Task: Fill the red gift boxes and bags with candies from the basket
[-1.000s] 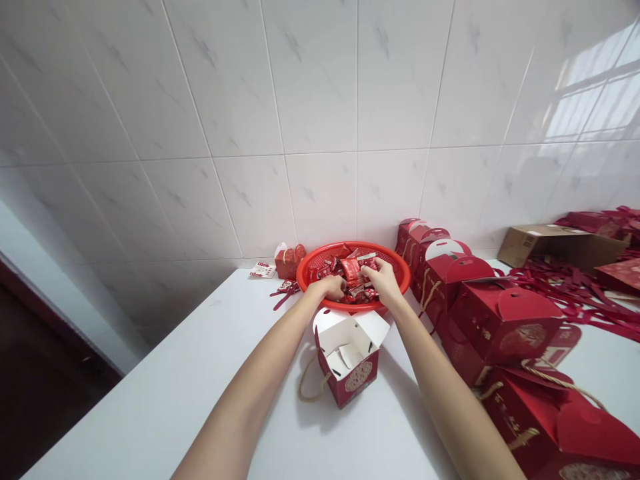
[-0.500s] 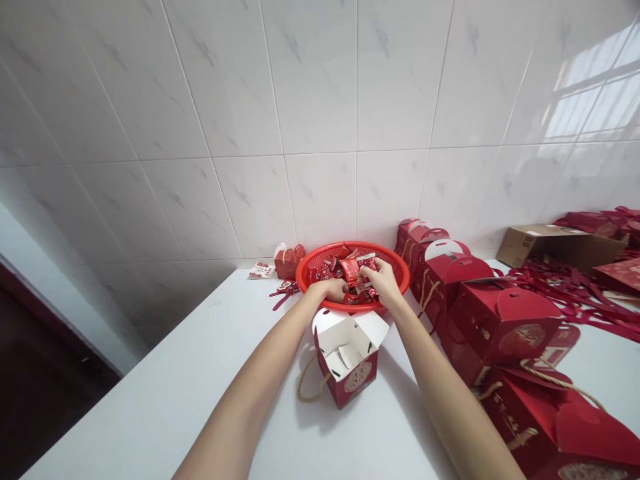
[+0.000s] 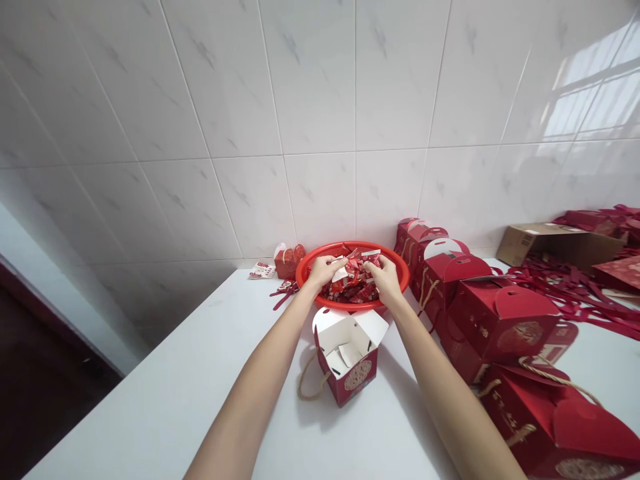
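Both hands are over a red plastic basket (image 3: 304,283) heaped with red candy packets (image 3: 354,293). My left hand (image 3: 323,272) pinches a white-and-red packet (image 3: 341,270) at the basket's left side. On the right, my right hand (image 3: 386,277) has its fingers closed on a red packet (image 3: 371,257) with a pale edge. In front of the basket an open red gift box (image 3: 350,383) stands on the table, its white flaps spread, with a folded white piece inside. A rope handle (image 3: 311,397) hangs from its left side.
Closed red gift boxes (image 3: 505,320) are lined up and stacked along the right. Behind them are a brown carton (image 3: 533,241) and a tangle of red ribbons (image 3: 565,283). Left of the basket sit a small red box (image 3: 286,263) and printed cards (image 3: 261,270). A tiled wall (image 3: 320,193) backs the white table (image 3: 210,373).
My left hand has come up from deep among the packets to the basket's upper left, now with a white-and-red packet. My right hand has shifted only slightly. The open box stays put.
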{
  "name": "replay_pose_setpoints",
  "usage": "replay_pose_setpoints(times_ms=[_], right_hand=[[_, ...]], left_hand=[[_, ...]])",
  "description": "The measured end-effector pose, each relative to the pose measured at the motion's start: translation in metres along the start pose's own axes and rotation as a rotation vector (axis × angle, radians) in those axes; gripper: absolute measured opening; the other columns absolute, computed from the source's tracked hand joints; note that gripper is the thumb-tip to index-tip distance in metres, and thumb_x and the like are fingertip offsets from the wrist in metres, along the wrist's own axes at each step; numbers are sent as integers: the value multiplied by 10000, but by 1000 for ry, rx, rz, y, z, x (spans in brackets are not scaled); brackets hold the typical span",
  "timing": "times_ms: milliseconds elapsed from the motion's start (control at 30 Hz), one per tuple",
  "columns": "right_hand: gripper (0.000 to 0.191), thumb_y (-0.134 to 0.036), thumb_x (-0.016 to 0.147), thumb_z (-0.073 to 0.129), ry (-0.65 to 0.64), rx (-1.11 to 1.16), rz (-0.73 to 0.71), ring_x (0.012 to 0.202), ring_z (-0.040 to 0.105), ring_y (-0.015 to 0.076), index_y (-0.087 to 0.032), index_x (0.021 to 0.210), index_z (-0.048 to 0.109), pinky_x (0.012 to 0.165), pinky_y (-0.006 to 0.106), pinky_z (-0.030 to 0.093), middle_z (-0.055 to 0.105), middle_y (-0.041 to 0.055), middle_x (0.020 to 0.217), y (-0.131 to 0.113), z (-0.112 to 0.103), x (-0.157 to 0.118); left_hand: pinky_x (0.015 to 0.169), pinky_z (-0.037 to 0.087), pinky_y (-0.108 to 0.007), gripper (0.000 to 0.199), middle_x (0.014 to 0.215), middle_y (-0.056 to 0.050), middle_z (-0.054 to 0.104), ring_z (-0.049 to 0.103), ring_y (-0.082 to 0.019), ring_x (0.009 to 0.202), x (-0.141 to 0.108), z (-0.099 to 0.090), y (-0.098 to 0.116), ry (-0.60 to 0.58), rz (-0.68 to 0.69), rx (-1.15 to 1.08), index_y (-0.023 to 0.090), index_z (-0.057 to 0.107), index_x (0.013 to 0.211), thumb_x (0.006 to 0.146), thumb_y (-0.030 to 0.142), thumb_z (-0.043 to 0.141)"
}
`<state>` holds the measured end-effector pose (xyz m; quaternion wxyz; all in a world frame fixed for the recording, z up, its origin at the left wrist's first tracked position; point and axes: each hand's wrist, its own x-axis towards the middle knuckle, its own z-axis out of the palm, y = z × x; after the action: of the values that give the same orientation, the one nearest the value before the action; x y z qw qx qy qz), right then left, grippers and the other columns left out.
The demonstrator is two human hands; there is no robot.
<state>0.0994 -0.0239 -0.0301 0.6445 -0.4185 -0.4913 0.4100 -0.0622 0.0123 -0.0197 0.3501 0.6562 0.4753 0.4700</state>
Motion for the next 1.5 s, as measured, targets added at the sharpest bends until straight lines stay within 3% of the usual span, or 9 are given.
replay_pose_setpoints(times_ms=[500, 700, 800, 1067, 1200, 1367, 1500], right_hand=[[238, -266, 572, 698, -34, -18, -26, 645, 621, 183, -198, 762, 573, 628, 308, 525, 667, -1, 715, 6, 0, 2], [216, -245, 580, 673, 51, -33, -73, 692, 636, 192, -185, 777, 606, 666, 306, 522, 690, 6, 745, 13, -1, 7], [224, -263, 610, 669, 127, -46, -107, 711, 634, 195, -182, 812, 614, 667, 298, 516, 693, 14, 753, 19, -3, 12], [207, -269, 624, 657, 214, -118, -137, 698, 622, 197, -190, 810, 613, 654, 286, 496, 694, 25, 751, 26, -3, 15], [173, -265, 609, 647, 201, -172, -130, 684, 604, 190, -202, 762, 595, 642, 270, 469, 678, 8, 721, 23, -3, 12], [139, -210, 585, 609, 159, -236, -123, 690, 583, 178, -205, 722, 594, 651, 256, 436, 664, -19, 694, 15, -5, 7], [156, -162, 564, 612, 31, -243, -131, 688, 572, 167, -195, 715, 636, 661, 247, 419, 659, -36, 671, 5, -5, 0]], left_hand=[[582, 390, -231, 472, 636, 32, 576, 514, -124, 613, -7, 2, 9, -22, -6, -235, 168, 602, 701, 601, 577, 815], [515, 329, -220, 461, 561, 44, 533, 459, -97, 532, -2, 2, 0, 5, -59, -253, 164, 570, 621, 660, 567, 789], [483, 315, -218, 421, 548, 38, 543, 453, -90, 491, 1, 2, -5, 1, -121, -270, 156, 591, 622, 684, 522, 790], [512, 453, -212, 170, 617, 22, 617, 550, -97, 509, -1, 2, 3, -93, -272, -372, 143, 659, 757, 725, 238, 796], [541, 500, -232, 160, 642, 14, 620, 577, -110, 523, -3, 3, 7, -117, -327, -403, 150, 657, 855, 834, 290, 732], [471, 474, -221, 328, 548, 38, 544, 555, -113, 436, -5, 4, 9, -141, -408, -397, 152, 639, 975, 896, 470, 666], [432, 460, -232, 427, 585, -27, 630, 603, -151, 448, -5, 4, 12, -184, -447, -383, 127, 648, 979, 917, 545, 589]])
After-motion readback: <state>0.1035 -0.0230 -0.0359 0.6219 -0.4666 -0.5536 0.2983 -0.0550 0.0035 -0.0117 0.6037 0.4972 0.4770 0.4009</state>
